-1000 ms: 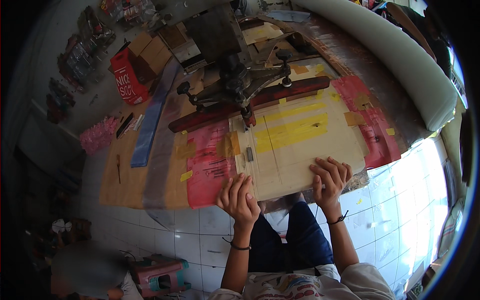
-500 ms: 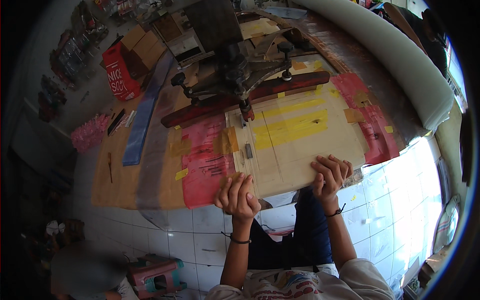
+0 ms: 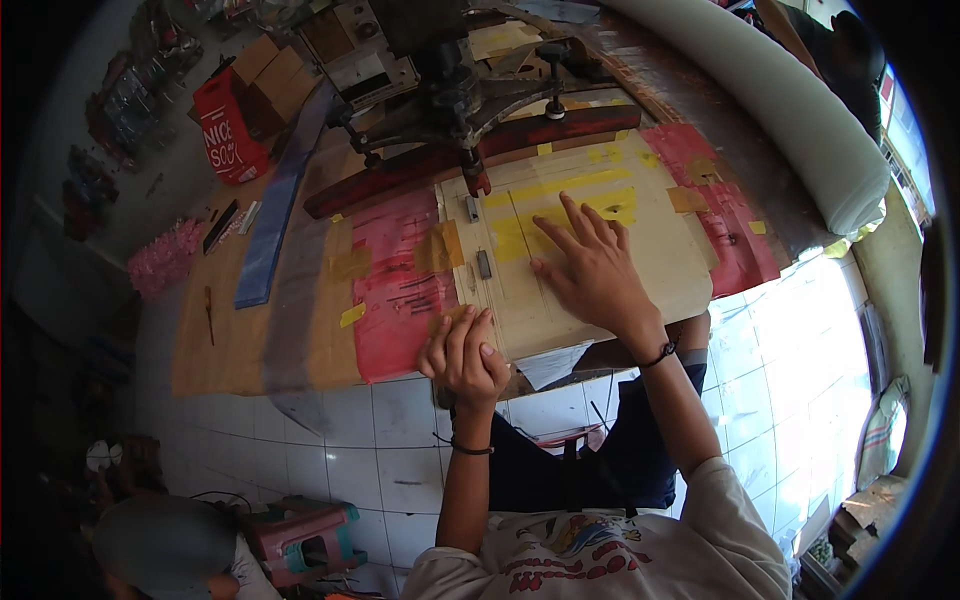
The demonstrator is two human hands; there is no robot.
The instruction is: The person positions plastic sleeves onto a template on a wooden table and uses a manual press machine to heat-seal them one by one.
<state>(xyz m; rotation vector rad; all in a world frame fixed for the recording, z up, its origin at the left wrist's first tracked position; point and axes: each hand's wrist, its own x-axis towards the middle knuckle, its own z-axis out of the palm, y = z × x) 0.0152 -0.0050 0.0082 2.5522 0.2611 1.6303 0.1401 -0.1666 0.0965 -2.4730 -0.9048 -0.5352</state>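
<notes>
My right hand (image 3: 595,270) reaches over the cream board (image 3: 670,270), fingers spread and pointing away from me, its fingertips over the yellow tape strips (image 3: 515,232). My left hand (image 3: 466,358) is at the near edge of the board, beside the red-taped patch (image 3: 385,330), with its fingers curled closed. Whatever it grips is hidden in the curl. Two small grey metal blocks, one (image 3: 484,264) nearer and one (image 3: 473,208) farther, sit along the board's left side. Beyond them stands a dark metal clamp frame (image 3: 465,130) with a long dark-red bar (image 3: 350,190).
A blue strip (image 3: 270,255) lies on the brown tabletop (image 3: 225,345) at left, near a thin brown tool (image 3: 209,315). A big white roll (image 3: 760,110) lies along the far right. Another person (image 3: 175,550) is at lower left, near a pink-and-green stool (image 3: 300,545).
My right hand has left the near edge and moved forward and left over the board, its fingers spreading. My left hand stays closed at the near edge. The view has shifted slightly.
</notes>
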